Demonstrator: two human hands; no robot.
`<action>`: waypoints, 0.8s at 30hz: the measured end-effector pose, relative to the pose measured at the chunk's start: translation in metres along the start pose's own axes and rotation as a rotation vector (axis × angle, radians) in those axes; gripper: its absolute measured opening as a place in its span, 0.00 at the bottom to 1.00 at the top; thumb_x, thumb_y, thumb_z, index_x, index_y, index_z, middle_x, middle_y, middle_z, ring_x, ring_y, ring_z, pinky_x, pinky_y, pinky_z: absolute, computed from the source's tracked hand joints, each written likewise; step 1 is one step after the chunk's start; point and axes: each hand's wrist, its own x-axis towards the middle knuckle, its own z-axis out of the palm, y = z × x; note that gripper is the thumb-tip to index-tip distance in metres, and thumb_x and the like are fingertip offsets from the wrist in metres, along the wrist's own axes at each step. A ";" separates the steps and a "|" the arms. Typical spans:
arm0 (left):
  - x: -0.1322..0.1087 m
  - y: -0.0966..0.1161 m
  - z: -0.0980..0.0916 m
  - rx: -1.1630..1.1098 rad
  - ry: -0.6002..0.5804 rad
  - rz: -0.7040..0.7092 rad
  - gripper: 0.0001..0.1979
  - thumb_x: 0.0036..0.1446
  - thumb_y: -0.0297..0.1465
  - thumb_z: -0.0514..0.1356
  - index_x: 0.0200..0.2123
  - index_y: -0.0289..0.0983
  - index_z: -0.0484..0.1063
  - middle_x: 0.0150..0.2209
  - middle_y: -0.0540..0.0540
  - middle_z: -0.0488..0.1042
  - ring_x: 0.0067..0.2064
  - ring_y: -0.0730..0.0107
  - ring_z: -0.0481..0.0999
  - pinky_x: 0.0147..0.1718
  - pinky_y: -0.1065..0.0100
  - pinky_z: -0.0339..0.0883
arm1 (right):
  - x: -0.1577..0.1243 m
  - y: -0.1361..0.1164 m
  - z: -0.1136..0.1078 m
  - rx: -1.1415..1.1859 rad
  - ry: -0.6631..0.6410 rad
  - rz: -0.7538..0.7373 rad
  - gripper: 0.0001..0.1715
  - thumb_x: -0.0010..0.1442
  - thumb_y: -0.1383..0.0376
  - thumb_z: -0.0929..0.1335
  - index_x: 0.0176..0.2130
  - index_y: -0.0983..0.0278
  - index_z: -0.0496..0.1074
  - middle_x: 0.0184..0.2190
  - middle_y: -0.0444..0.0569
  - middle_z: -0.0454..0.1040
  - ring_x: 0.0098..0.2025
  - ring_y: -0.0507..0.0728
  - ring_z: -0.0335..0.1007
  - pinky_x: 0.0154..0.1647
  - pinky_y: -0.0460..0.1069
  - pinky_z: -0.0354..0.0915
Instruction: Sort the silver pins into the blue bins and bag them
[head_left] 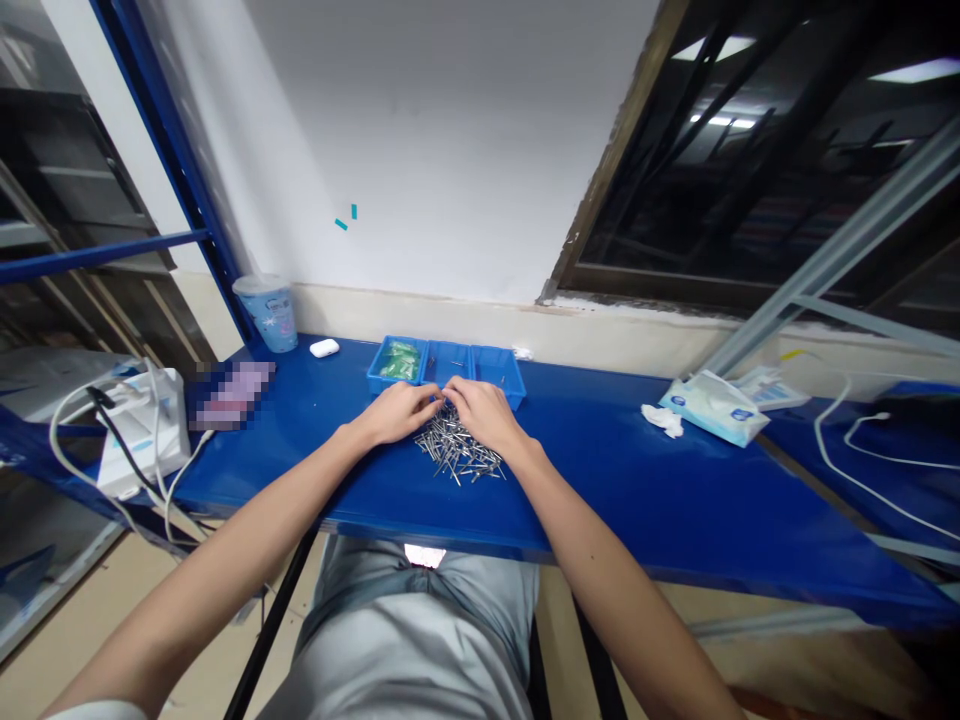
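Note:
My left hand (403, 411) and my right hand (484, 409) meet fingertip to fingertip over the far side of a pile of thin metal pins (459, 450). Both have their fingers bent and pinched together; whatever is between them is too small to make out. Just beyond the hands stand three joined blue bins. The left bin (373, 371) holds green pieces in clear plastic. In the middle bin (448, 358) lie a few small dark bits, partly hidden by my fingers. A tiny piece shows in the right bin (499, 368).
On the blue table (600, 480), a paper cup (268, 315) and a white case (325, 348) stand at the back left. Nearer left are a blurred pink item (236, 393) and a white power strip (150, 430) with cables. Rightward lie a crumpled tissue (663, 420) and a tissue pack (712, 408).

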 end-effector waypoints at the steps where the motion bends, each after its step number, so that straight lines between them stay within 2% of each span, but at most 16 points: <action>1: 0.000 0.000 0.000 -0.003 -0.001 -0.007 0.15 0.72 0.38 0.52 0.42 0.36 0.75 0.24 0.50 0.73 0.25 0.70 0.67 0.30 0.68 0.54 | 0.000 0.000 0.000 0.013 0.008 -0.002 0.12 0.75 0.63 0.62 0.42 0.60 0.74 0.37 0.49 0.81 0.38 0.58 0.76 0.37 0.48 0.55; 6: 0.000 -0.003 0.001 -0.002 0.016 -0.049 0.17 0.71 0.39 0.51 0.38 0.36 0.75 0.24 0.49 0.73 0.25 0.70 0.69 0.29 0.68 0.55 | 0.000 0.001 0.001 0.106 0.065 -0.038 0.12 0.74 0.65 0.61 0.47 0.59 0.73 0.42 0.50 0.81 0.42 0.58 0.76 0.42 0.49 0.61; 13: -0.001 0.000 -0.002 -0.018 0.037 -0.057 0.17 0.71 0.37 0.49 0.39 0.37 0.76 0.26 0.49 0.75 0.27 0.70 0.70 0.31 0.69 0.56 | -0.001 0.003 0.001 0.143 0.086 -0.084 0.11 0.73 0.67 0.61 0.47 0.60 0.73 0.46 0.51 0.80 0.47 0.59 0.76 0.47 0.50 0.64; 19: -0.001 -0.001 -0.002 0.001 0.091 -0.067 0.16 0.68 0.37 0.52 0.38 0.36 0.77 0.23 0.50 0.72 0.25 0.71 0.65 0.29 0.68 0.52 | -0.001 -0.001 -0.002 0.113 0.066 -0.040 0.09 0.73 0.66 0.63 0.49 0.60 0.71 0.43 0.50 0.82 0.43 0.59 0.77 0.43 0.50 0.63; 22: -0.001 0.000 -0.002 -0.003 0.100 -0.064 0.16 0.68 0.37 0.52 0.37 0.36 0.77 0.22 0.51 0.70 0.25 0.71 0.64 0.29 0.68 0.52 | 0.000 -0.002 -0.002 0.052 0.049 -0.003 0.08 0.74 0.64 0.63 0.47 0.59 0.72 0.39 0.49 0.82 0.39 0.58 0.77 0.39 0.49 0.59; 24: -0.001 0.000 -0.003 -0.001 0.090 -0.057 0.16 0.67 0.37 0.52 0.35 0.37 0.77 0.22 0.51 0.70 0.24 0.72 0.64 0.29 0.67 0.52 | 0.000 -0.002 -0.002 -0.008 0.024 0.031 0.12 0.75 0.61 0.62 0.43 0.60 0.73 0.35 0.48 0.81 0.36 0.58 0.76 0.36 0.49 0.56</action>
